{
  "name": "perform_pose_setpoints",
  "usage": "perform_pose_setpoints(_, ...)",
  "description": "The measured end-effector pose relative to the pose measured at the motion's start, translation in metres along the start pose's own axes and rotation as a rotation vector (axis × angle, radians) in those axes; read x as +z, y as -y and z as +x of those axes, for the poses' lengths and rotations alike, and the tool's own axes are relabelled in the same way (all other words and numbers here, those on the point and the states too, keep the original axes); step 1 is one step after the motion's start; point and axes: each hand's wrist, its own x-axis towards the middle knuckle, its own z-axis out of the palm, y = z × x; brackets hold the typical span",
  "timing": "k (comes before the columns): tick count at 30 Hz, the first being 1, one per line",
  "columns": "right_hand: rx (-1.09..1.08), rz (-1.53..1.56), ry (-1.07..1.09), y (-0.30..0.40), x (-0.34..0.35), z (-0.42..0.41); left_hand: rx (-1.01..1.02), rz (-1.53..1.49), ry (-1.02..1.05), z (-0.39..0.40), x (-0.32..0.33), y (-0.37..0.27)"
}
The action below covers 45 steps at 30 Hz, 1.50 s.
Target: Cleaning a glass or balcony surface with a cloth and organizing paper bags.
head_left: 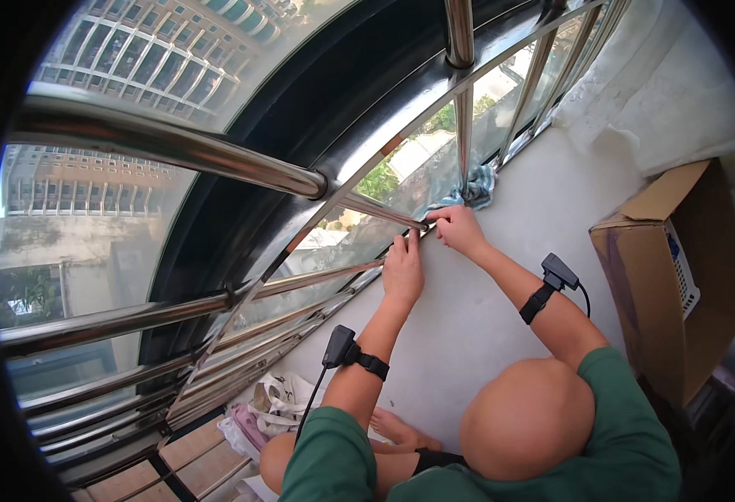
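My left hand (403, 271) reaches to the foot of a stainless-steel railing bar (380, 210), its fingertips at the sill edge. From the other side, my right hand (459, 228) points its index finger at the same bar foot, with the other fingers curled. Whether anything small sits between the fingers is hidden. Just beyond my right hand, a blue-and-white striped cloth (481, 186) lies bunched around the foot of the neighbouring bar (463, 135). Window glass (420, 188) stands behind the bars.
A pale ledge (468, 320) lies under my arms. To the right, an open cardboard box (640, 282) holds a white plastic basket (684, 276). White sheeting (643, 94) hangs at the upper right. Bags (276, 401) lie at lower left. A steel rail (398, 138) crosses above the bar feet.
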Motion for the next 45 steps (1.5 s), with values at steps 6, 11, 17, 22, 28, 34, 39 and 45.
perform_pose_setpoints(6,-0.261,-0.644,-0.231,-0.013,0.007,-0.015,0.004,0.062,0.031,0.008,-0.005,-0.001)
perform_pose_setpoints(11,0.252,-0.117,0.262,0.01,-0.01,-0.001,-0.091,0.006,0.078,-0.002,-0.008,-0.001)
perform_pose_setpoints(17,0.343,0.087,0.374,0.016,-0.01,-0.005,0.176,-0.112,-0.126,-0.002,-0.013,-0.001)
perform_pose_setpoints(22,-0.225,-0.32,0.045,-0.01,-0.012,-0.011,0.118,0.213,-0.008,0.012,0.006,-0.008)
perform_pose_setpoints(28,0.003,-0.768,-0.184,0.013,-0.01,-0.027,0.182,0.409,-0.021,0.018,0.003,0.0)
perform_pose_setpoints(34,0.041,-0.486,-0.054,0.017,-0.001,-0.019,0.124,0.38,0.121,0.015,-0.004,0.01)
perform_pose_setpoints(39,-0.012,-0.535,-0.036,-0.001,-0.016,-0.024,0.152,0.102,0.161,0.014,-0.025,-0.019)
perform_pose_setpoints(45,-0.162,-0.593,-0.288,0.009,-0.017,-0.033,0.352,0.136,0.024,-0.004,-0.009,0.013)
